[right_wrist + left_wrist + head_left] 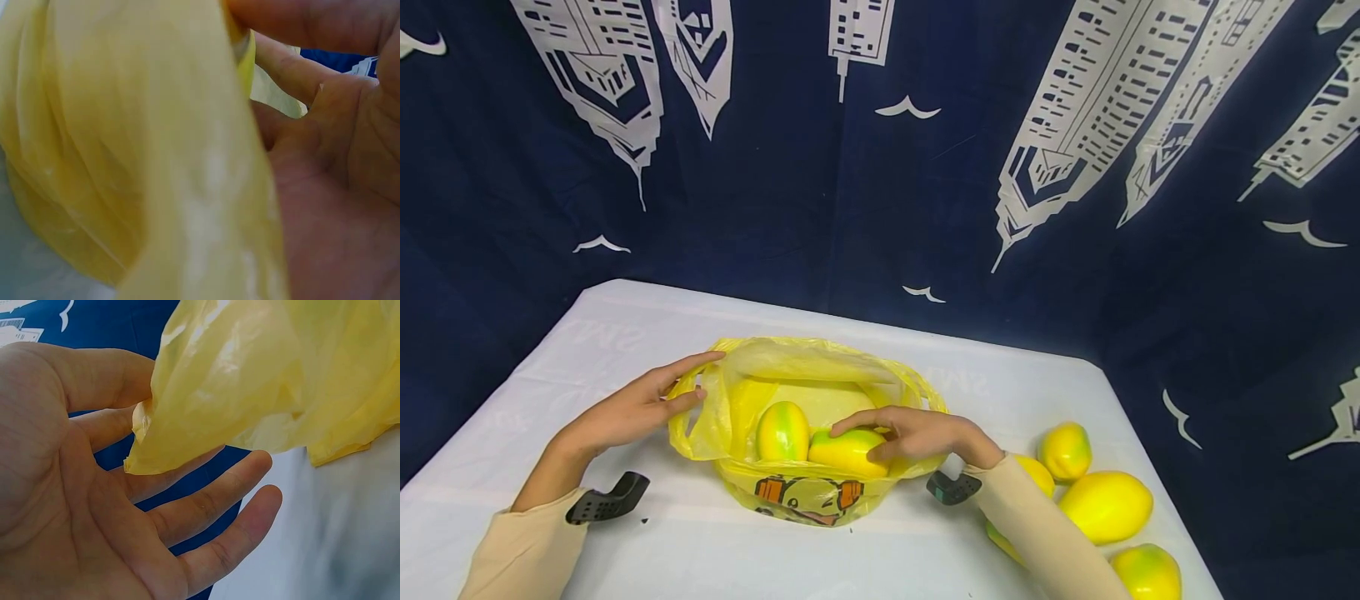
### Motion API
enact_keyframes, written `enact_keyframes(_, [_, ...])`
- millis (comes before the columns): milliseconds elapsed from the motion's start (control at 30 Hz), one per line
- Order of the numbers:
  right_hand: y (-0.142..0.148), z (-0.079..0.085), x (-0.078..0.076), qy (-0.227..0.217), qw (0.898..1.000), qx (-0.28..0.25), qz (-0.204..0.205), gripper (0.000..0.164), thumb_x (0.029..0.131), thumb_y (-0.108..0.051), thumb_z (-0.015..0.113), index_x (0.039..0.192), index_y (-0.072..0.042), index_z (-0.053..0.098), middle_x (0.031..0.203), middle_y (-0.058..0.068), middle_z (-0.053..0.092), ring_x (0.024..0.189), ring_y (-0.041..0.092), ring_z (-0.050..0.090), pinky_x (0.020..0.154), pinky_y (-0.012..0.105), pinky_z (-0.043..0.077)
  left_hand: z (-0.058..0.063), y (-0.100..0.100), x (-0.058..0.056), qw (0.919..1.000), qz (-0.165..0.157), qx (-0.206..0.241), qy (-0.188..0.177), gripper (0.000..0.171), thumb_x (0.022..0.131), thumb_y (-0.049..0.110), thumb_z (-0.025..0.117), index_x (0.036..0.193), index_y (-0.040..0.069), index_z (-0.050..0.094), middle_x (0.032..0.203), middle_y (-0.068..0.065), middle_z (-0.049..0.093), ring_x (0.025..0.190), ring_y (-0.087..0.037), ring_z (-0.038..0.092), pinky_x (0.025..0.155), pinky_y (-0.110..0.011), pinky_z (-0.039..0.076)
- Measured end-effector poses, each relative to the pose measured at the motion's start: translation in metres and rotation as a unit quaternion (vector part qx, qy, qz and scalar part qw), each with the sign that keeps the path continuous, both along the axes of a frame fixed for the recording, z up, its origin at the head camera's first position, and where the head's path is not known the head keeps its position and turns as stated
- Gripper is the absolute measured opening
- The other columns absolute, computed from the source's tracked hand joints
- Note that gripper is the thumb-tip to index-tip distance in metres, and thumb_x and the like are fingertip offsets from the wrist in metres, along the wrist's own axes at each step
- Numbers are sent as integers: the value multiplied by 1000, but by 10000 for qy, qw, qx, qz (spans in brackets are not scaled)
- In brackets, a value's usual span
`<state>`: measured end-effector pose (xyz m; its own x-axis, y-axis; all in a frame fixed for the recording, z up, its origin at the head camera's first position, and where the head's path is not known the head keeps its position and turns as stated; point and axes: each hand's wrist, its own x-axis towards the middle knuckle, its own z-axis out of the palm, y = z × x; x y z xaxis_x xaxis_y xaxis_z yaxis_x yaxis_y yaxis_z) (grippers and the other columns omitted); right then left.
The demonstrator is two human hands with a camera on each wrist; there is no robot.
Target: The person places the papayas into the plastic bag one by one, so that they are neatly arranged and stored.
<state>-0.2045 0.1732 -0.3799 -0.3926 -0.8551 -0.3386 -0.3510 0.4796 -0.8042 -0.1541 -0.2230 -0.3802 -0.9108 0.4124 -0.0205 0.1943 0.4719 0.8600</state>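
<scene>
A yellow plastic bag (775, 492) with a cartoon print lies with its mouth spread on the white table. My left hand (625, 408) holds the bag at its left handle, thumb and index finger at the film; the left wrist view shows the other fingers of this hand (112, 487) stretched out beneath it. Inside the bag my right hand (917, 433) grips a yellow-green mango (842, 450) lying on its side. Left of it a second mango (783, 432) stands in the bag. In the right wrist view, bag film (156, 156) hides the fingertips.
More yellow mangoes lie on the right of the table, among them a large one (1107, 507), one behind it (1065, 452) and one near the front (1147, 572). My right sleeve (1048, 533) partly covers others. A dark blue patterned curtain (820, 208) hangs behind the table (647, 333).
</scene>
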Motion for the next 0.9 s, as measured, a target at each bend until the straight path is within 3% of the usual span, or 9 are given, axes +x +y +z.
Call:
enact_keyframes(233, [-1, -3, -1, -51, 9997, -120, 219, 58, 95, -4, 54, 149, -24, 46, 131, -1, 53, 61, 8, 35, 65, 19, 37, 0, 0, -1, 10000, 20, -15, -1, 59, 103, 23, 56, 157, 16, 33, 164, -20, 24, 148, -47, 21, 112, -74, 23])
enact_keyframes(333, [-2, -3, -1, -120, 9996, -184, 199, 57, 96, -5, 53, 150, -22, 44, 131, -4, 51, 61, 7, 35, 67, 19, 38, 0, 0, 0, 10000, -9, -16, 25, 59, 103, 22, 56, 157, 16, 33, 164, -21, 23, 148, -49, 21, 111, -75, 23])
enact_keyframes(433, [-2, -2, -1, -160, 9995, -210, 156, 56, 98, -6, 51, 151, -21, 42, 101, -5, 52, 56, 10, 30, 63, 20, 36, 0, 0, 0, 10000, -7, -15, 33, 59, 103, 22, 56, 157, 15, 32, 164, -21, 24, 148, -49, 21, 111, -75, 23])
enact_keyframes(467, [-2, -1, -1, -158, 9996, -213, 136, 56, 98, -7, 51, 151, -21, 42, 102, -7, 52, 57, 10, 33, 64, 19, 37, 0, 0, 0, 10000, -9, -17, 45, 59, 103, 22, 56, 157, 15, 32, 164, -21, 24, 148, -49, 21, 111, -75, 23])
enact_keyframes(567, [-2, 0, -2, -195, 9996, -192, 90, 55, 99, -9, 52, 152, -21, 42, 112, -5, 59, 88, 10, 56, 84, 21, 47, 0, 0, 0, 10000, -16, -16, 92, 58, 103, 21, 56, 156, 14, 33, 163, -22, 25, 148, -49, 22, 110, -75, 24])
enact_keyframes(600, [-2, 0, -2, -185, 9996, -177, 75, 55, 100, -10, 52, 152, -22, 41, 129, -5, 57, 106, 11, 58, 96, 23, 47, -1, 0, 1, 9999, -20, -15, 108, 58, 103, 21, 56, 156, 14, 33, 163, -22, 25, 147, -49, 22, 110, -75, 24])
enact_keyframes(667, [-1, 2, -2, -126, 9998, -165, 40, 54, 100, -13, 54, 152, -22, 40, 154, -4, 43, 139, 14, 42, 116, 30, 36, -1, 0, 1, 9999, -25, -5, 138, 58, 103, 20, 56, 156, 13, 33, 163, -21, 26, 147, -49, 23, 110, -75, 25])
enact_keyframes(767, [1, 7, -2, -1, 9998, -218, -19, 55, 101, -15, 56, 153, -20, 39, 158, 2, 40, 149, 22, 33, 122, 41, 29, 0, 1, 1, 9999, -29, 7, 150, 58, 103, 21, 56, 156, 14, 33, 163, -21, 26, 147, -49, 23, 110, -75, 25])
enact_keyframes(900, [5, 15, -3, 170, 9991, -377, -128, 55, 100, -14, 57, 153, -18, 40, 159, 1, 39, 149, 28, 32, 123, 45, 29, 0, 0, 1, 9999, -29, -4, 134, 58, 103, 22, 55, 157, 15, 33, 164, -21, 24, 148, -49, 22, 110, -75, 25])
